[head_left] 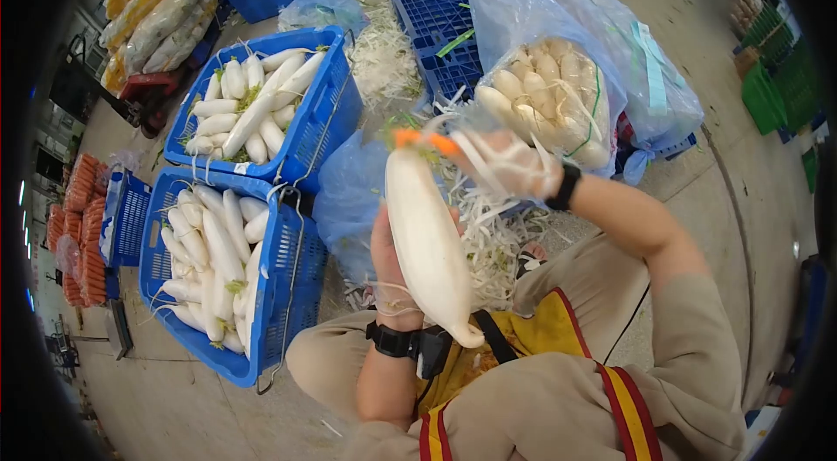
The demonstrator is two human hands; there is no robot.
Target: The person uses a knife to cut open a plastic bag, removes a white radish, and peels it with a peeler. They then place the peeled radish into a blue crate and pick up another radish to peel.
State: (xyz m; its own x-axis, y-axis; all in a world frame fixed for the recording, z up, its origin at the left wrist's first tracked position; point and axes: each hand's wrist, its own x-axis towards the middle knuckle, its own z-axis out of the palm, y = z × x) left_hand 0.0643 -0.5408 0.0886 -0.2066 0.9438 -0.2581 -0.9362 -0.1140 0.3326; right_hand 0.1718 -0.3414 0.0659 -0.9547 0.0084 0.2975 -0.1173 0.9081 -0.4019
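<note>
A large white radish point(427, 239) slants across the middle of the view, its upper end toward the shavings and its tip near my lap. My left hand point(390, 260) holds it from behind and below, its fingers partly hidden. Beside the radish's top, my right hand point(506, 164), in a thin clear glove and blurred by motion, is closed on an orange-handled tool point(427, 143). White peelings point(493, 243) are heaped on the floor just beyond the radish.
Two blue crates point(301, 286) point(336, 116) of radishes stand at the left. Clear bags of radishes point(549, 95) rest on a blue pallet point(436, 16) ahead. Stacked bags of carrots point(85, 230) are at far left.
</note>
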